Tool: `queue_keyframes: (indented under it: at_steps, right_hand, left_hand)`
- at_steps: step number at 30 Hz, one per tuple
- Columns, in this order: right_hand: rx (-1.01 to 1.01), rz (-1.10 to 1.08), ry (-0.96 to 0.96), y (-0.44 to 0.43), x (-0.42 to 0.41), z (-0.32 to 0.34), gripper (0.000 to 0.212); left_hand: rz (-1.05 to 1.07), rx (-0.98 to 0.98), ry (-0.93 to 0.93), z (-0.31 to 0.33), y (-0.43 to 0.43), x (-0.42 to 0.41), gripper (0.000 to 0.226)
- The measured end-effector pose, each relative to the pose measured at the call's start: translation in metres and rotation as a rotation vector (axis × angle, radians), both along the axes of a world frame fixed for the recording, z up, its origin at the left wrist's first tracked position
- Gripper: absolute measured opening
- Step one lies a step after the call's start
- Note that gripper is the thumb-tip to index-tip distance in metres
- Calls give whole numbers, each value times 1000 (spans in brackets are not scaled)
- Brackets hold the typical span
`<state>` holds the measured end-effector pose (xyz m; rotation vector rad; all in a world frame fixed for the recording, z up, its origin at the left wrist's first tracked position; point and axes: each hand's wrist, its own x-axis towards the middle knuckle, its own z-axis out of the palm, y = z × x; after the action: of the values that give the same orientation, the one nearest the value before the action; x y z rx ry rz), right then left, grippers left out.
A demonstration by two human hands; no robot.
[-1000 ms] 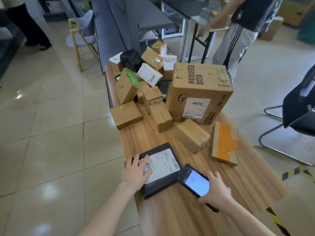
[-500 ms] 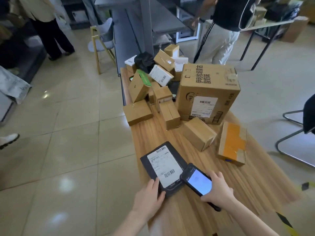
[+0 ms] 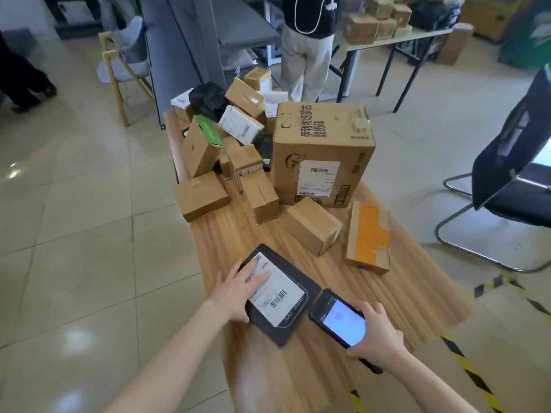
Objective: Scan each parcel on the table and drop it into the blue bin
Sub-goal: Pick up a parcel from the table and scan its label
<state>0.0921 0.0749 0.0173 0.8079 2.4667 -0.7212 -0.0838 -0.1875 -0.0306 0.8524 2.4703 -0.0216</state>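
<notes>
pressing flat left fingers (image 3: 254, 268) on dark parcel (image 3: 287, 333), label (image 3: 281, 289) part-hidden; right fingers (image 3: 373, 309) round scanner (image 3: 343, 321), tail hidden

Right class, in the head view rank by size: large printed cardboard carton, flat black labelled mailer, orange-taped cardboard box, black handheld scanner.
1. Large printed cardboard carton.
2. Flat black labelled mailer.
3. Orange-taped cardboard box and black handheld scanner: look alike; scanner nearer camera, so unranked.
</notes>
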Motion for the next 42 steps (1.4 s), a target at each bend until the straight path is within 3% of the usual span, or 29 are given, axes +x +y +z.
queue_keyframes:
  at_steps: [6, 12, 21, 31, 42]
  right_hand:
    - [28, -6, 5, 16, 9, 1, 100]
    - [134, 66, 38, 28, 8, 5, 102]
    - [354, 224, 36, 33, -10, 21, 100]
    - [456, 278, 58, 31, -22, 37, 93]
    - [346, 257, 59, 7, -23, 38, 99]
  left_hand:
    - [151, 160, 44, -19, 23, 23, 108]
    - [393, 355, -52, -31, 37, 46, 114]
    - [417, 524, -23, -33, 33, 48, 107]
    - [318, 394, 120, -6, 20, 41, 98]
    - [370, 380, 107, -6, -9, 47, 94]
